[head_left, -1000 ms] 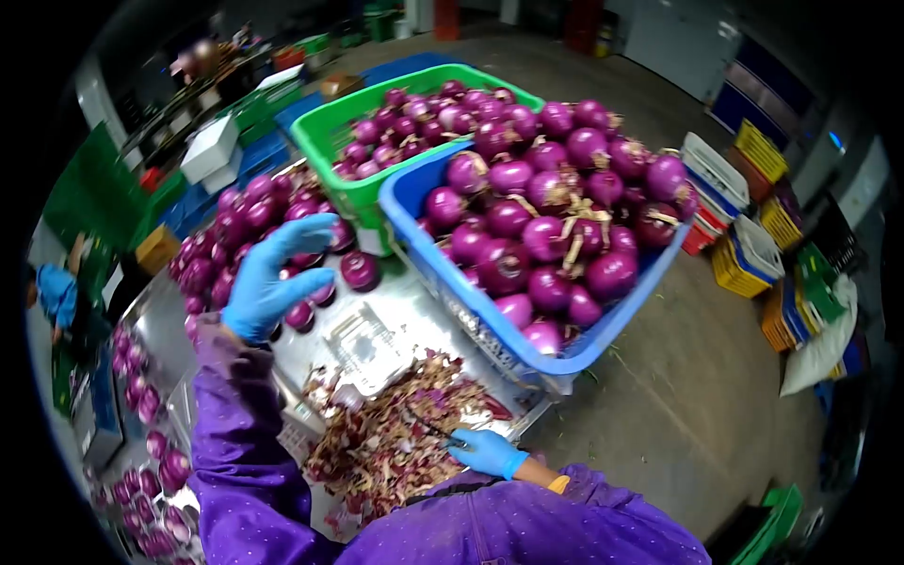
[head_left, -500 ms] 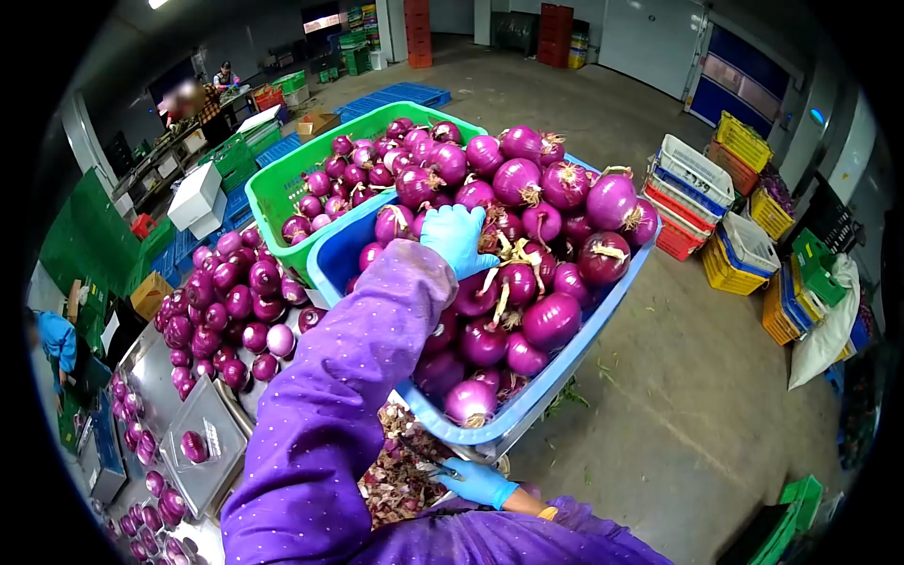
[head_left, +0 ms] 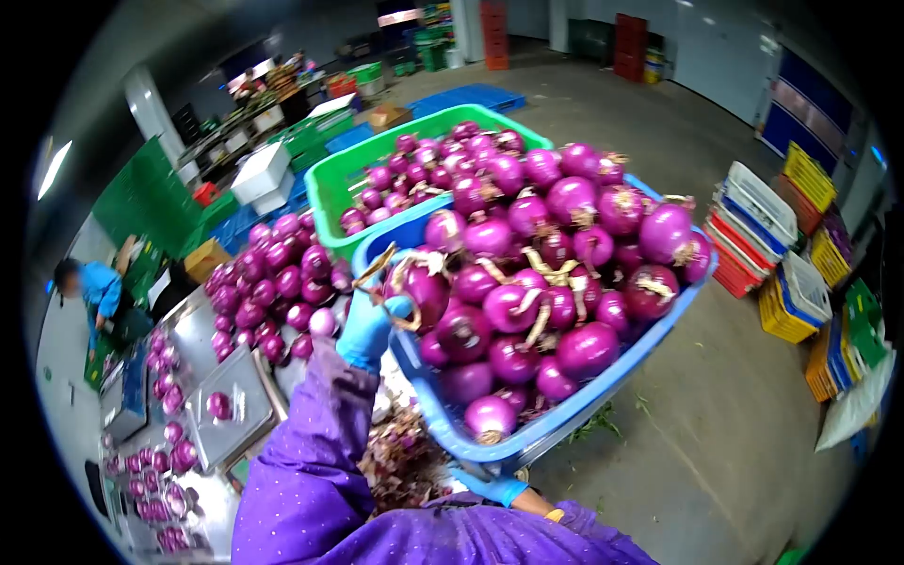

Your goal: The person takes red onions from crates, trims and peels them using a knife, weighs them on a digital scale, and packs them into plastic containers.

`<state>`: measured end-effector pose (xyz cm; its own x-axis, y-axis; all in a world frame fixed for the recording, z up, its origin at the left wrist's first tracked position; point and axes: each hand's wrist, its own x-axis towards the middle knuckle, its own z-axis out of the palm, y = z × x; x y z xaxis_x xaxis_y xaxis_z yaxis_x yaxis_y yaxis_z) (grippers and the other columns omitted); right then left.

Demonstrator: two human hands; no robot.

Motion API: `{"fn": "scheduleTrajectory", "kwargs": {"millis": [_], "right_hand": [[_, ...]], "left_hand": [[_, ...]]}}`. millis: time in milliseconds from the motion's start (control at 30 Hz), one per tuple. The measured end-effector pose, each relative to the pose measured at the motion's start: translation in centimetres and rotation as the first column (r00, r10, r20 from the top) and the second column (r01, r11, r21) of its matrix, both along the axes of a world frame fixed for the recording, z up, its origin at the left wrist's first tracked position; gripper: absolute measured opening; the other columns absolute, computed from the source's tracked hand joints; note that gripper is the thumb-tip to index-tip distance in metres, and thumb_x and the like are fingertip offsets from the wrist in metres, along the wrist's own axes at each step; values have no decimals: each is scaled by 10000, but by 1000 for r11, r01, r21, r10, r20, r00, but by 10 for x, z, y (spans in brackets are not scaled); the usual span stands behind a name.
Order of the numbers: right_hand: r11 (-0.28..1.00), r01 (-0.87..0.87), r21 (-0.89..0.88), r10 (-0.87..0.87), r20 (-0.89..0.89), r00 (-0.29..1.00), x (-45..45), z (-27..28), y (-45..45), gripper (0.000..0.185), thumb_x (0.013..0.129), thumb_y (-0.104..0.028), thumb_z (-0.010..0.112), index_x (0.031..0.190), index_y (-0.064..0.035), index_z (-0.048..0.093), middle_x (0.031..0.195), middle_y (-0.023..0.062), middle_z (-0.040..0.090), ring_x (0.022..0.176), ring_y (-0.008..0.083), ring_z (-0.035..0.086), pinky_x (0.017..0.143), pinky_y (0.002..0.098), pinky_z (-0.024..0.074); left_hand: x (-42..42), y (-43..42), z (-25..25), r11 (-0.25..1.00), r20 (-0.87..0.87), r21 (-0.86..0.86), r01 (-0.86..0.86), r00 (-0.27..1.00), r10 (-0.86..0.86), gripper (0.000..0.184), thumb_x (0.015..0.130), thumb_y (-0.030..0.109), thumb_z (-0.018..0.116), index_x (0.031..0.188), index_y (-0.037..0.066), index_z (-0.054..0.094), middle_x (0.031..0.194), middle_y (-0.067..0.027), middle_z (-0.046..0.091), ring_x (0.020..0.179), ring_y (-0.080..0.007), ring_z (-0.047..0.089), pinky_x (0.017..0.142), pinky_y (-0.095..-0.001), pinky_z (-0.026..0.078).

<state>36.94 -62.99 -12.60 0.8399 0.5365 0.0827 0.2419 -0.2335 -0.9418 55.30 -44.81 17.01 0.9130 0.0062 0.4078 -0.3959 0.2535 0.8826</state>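
- Moved leftward: your left hand, grip clamped on a red onion at the blue basket's left side.
- Your right hand is below the basket's near end; cannot tell its grip.
- Beyond: green basket holding onions.

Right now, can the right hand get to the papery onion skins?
Probably yes: the right hand is low down, close beside the onion skins, and I see nothing between them, though the blue basket looks close above the hand.
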Motion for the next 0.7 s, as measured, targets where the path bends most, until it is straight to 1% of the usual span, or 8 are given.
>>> {"fn": "scheduleTrajectory", "kwargs": {"millis": [67, 100, 133, 233, 267, 433, 600, 700], "right_hand": [[983, -94, -159, 89, -36, 995, 7, 48, 5, 247, 860, -270, 621, 994, -62, 626, 890, 81, 647, 817, 197, 603, 727, 334, 487], [985, -95, -141, 75, -139, 987, 9, 81, 9, 257, 883, -274, 602, 1012, -54, 634, 872, 69, 625, 761, 177, 576, 690, 327, 475], [993, -76, -94, 54, -215, 975, 7, 90, 15, 247, 890, -256, 596, 1017, -49, 638, 845, 61, 615, 725, 151, 558, 661, 309, 465], [994, 53, 100, -17, -332, 943, -1, 99, 39, 197, 883, -177, 602, 1022, -44, 645, 762, 35, 602, 646, 88, 521, 587, 258, 439], [979, 109, 172, -45, -337, 940, -2, 112, 49, 191, 876, -154, 609, 1029, -45, 649, 740, 25, 599, 620, 81, 510, 566, 251, 432], [993, 119, -10, -117, 109, 987, -5, 153, 92, 159, 832, -140, 624, 981, -89, 603, 749, 142, 639, 635, 314, 640, 555, 380, 489], [985, 112, -131, -87, 187, 979, -17, 167, 119, 182, 811, -118, 616, 989, -87, 599, 784, 164, 632, 692, 345, 635, 575, 394, 488], [980, 126, -153, -89, 226, 970, -24, 174, 129, 216, 799, -119, 611, 1013, -103, 590, 794, 155, 636, 708, 352, 636, 589, 406, 498]], "left_hand": [[-51, 35, -12, 974, -156, -136, 184, 966, -204, 787, 674, 417, 812, 1268, 28, 473, 1174, -121, 580, 1084, -251, 588, 902, -387, 515], [-77, 50, -32, 976, -252, -185, 113, 955, -158, 831, 693, 494, 774, 1306, 34, 451, 1174, -139, 590, 1069, -274, 599, 889, -410, 520], [-104, 62, -42, 935, -328, -319, 157, 907, -264, 821, 733, 481, 738, 1334, 20, 419, 1197, -175, 576, 1043, -310, 615, 816, -402, 552], [-169, 80, -86, 819, -516, -566, -91, 814, -266, 743, 811, 450, 637, 1355, 16, 377, 1220, -221, 552, 935, -391, 647, 650, -366, 579], [-185, 86, -99, 777, -510, -623, -94, 802, -312, 763, 800, 485, 643, 1357, 32, 385, 1251, -214, 526, 994, -394, 619, 755, -406, 583], [-233, 100, -129, 731, -577, -632, -258, 787, -221, 718, 826, 431, 669, 1347, 24, 388, 1212, -198, 552, 966, -372, 631, 643, -366, 573], [-243, 116, -121, 810, -595, -548, -210, 778, -201, 671, 836, 384, 666, 1332, 19, 402, 1178, -185, 579, 929, -307, 650, 571, -304, 549], [-250, 126, -131, 803, -612, -545, -241, 769, -184, 592, 847, 297, 646, 1318, 17, 422, 1179, -166, 583, 976, -281, 635, 722, -377, 572]]}}
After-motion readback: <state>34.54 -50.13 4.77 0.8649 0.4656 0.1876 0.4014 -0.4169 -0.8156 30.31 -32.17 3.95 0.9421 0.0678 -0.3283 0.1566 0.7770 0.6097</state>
